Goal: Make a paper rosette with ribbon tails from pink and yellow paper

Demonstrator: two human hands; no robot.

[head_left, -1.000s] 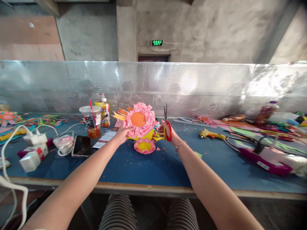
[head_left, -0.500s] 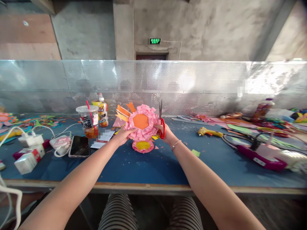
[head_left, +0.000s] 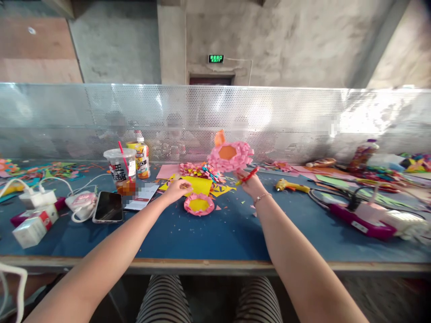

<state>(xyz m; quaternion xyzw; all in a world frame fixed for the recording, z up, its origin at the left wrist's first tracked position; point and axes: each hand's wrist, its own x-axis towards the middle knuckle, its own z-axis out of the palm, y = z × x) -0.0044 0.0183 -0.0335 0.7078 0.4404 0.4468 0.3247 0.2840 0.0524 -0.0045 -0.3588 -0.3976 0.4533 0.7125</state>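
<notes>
My right hand (head_left: 249,183) holds up a pink paper flower with an orange centre (head_left: 230,154), above the table, together with red-handled scissors (head_left: 247,175). My left hand (head_left: 177,188) hovers low over the blue table (head_left: 208,233), fingers loosely apart, touching a yellow paper sheet (head_left: 198,183). A smaller pink flower with a yellow centre (head_left: 199,204) lies just right of that hand. A heap of pink and coloured paper pieces (head_left: 201,170) sits behind it.
Left: a plastic cup with a red straw (head_left: 121,169), a drink bottle (head_left: 142,157), a phone (head_left: 108,207), chargers and cables (head_left: 40,197), a small box (head_left: 32,226). Right: a yellow glue gun (head_left: 293,185), a magenta power strip (head_left: 362,218), paper scraps. A perforated metal screen (head_left: 303,121) runs behind.
My right hand took over the big pink flower and lifted it up to the right. My left hand let go of it and dropped onto the yellow paper.
</notes>
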